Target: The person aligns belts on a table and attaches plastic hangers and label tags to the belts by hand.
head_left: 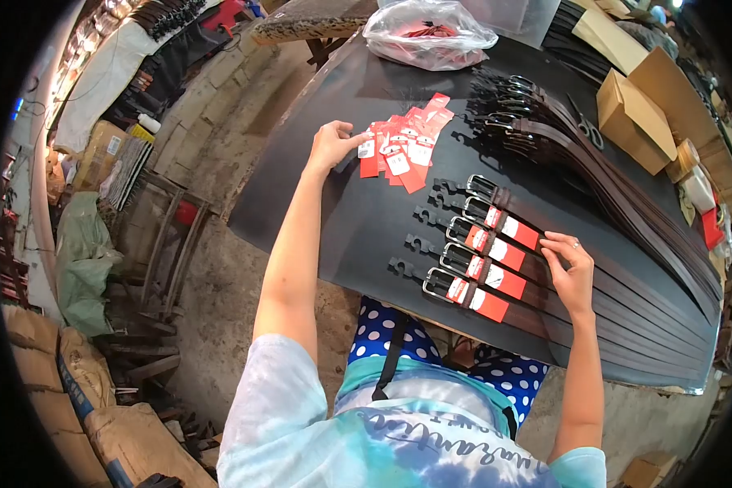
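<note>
My left hand (332,146) reaches to the left edge of a loose pile of red tags (415,138) with white labels. Its thumb and forefinger are apart, the thumb tip at the outermost tag. My right hand (571,272) is half curled over the dark belts, its fingertips close to a red tag (521,232) and a gap between thumb and fingers. Several belts lie side by side, with silver buckles (441,285) to the left and black plastic hangers (423,244) beyond them. Red-and-white tags (488,304) sit on the straps just past the buckles.
More dark belts (594,163) lie bundled at the back right, beside scissors (587,130). A clear plastic bag (429,37) stands at the far edge of the black tabletop (342,220). A cardboard box (636,122) and tape rolls (685,159) are at the right.
</note>
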Demonstrator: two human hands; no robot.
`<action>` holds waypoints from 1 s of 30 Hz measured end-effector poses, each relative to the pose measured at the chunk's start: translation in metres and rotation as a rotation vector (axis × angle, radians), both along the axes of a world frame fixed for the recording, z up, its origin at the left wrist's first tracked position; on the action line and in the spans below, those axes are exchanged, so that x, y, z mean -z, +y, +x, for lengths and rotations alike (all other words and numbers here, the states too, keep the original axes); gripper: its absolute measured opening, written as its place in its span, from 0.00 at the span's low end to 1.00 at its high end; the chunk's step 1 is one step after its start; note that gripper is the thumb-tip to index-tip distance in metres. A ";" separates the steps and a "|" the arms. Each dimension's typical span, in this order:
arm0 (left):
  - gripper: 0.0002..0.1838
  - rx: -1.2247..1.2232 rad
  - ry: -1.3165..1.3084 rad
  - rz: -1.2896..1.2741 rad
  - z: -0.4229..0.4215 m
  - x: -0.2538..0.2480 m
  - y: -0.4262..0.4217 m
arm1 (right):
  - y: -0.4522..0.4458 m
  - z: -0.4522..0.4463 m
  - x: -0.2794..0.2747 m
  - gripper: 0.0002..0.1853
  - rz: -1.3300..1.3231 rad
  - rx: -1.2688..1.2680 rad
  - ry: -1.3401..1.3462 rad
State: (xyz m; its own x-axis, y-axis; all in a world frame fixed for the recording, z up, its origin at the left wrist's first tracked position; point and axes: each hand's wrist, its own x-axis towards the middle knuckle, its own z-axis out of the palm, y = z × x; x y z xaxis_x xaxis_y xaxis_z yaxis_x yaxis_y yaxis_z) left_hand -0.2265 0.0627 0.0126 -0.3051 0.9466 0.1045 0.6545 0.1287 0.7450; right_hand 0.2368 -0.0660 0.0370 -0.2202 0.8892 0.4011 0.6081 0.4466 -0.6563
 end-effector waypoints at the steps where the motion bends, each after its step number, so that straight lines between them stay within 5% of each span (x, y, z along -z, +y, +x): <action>1: 0.29 0.000 0.001 0.000 -0.001 0.000 0.002 | -0.002 0.001 -0.001 0.08 -0.015 0.005 -0.001; 13: 0.30 0.003 0.068 -0.057 0.008 0.005 0.011 | -0.007 0.000 -0.005 0.08 -0.048 -0.004 0.003; 22: 0.20 0.037 -0.419 -0.007 0.006 -0.003 -0.006 | -0.002 -0.011 -0.023 0.07 -0.071 -0.028 0.069; 24: 0.16 -0.047 -0.743 -0.006 0.008 -0.008 -0.011 | 0.000 -0.015 -0.024 0.07 -0.102 -0.029 0.094; 30: 0.15 -0.002 -0.956 0.067 0.004 -0.030 -0.035 | 0.005 -0.039 -0.029 0.06 -0.167 -0.095 0.219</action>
